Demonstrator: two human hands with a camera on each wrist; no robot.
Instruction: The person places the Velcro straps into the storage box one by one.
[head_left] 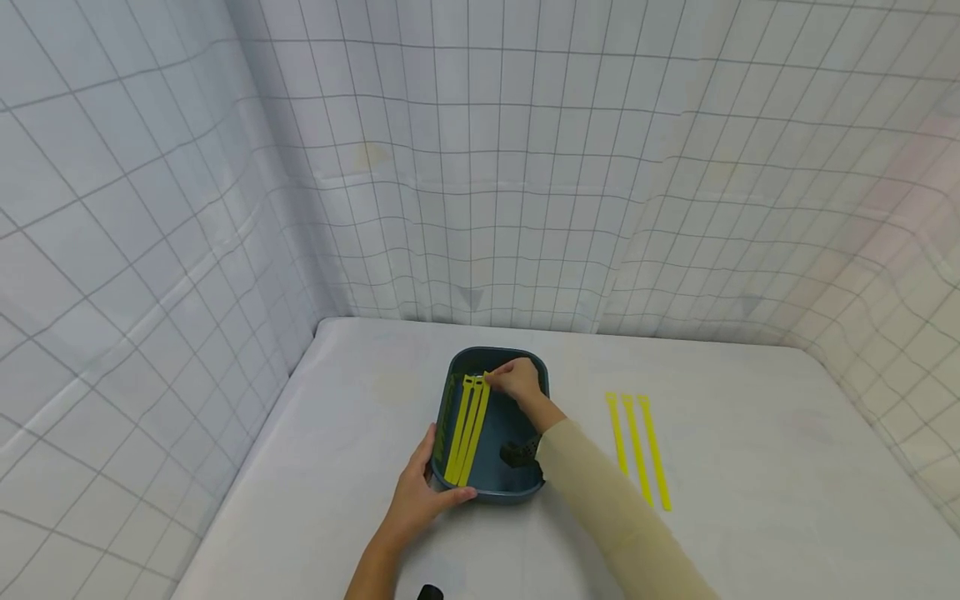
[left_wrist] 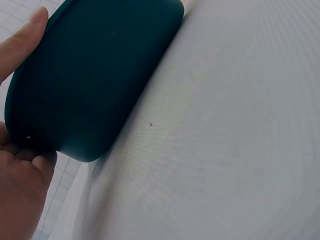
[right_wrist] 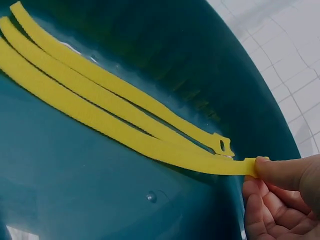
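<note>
A dark teal plastic basin (head_left: 498, 471) stands on the white table. My left hand (head_left: 420, 496) grips its near left corner, thumb along the front rim and fingers at the left side; the left wrist view shows fingers curled against the basin wall. Inside lie three yellow hook-and-loop cable ties (right_wrist: 90, 75), side by side and lengthwise. With thumb and fingertips my right hand (head_left: 517, 381) pinches the far end of the rightmost yellow cable tie (right_wrist: 200, 164). That end is lifted a little, while its length runs along the other two.
Three more yellow cable ties (head_left: 656, 450) lie apart on the table (head_left: 750, 450), right of the basin; my right sleeve (head_left: 615, 508) passes close to them. White grid-patterned curtains (head_left: 480, 167) enclose the back and sides. A small black object (head_left: 430, 592) shows at the bottom edge.
</note>
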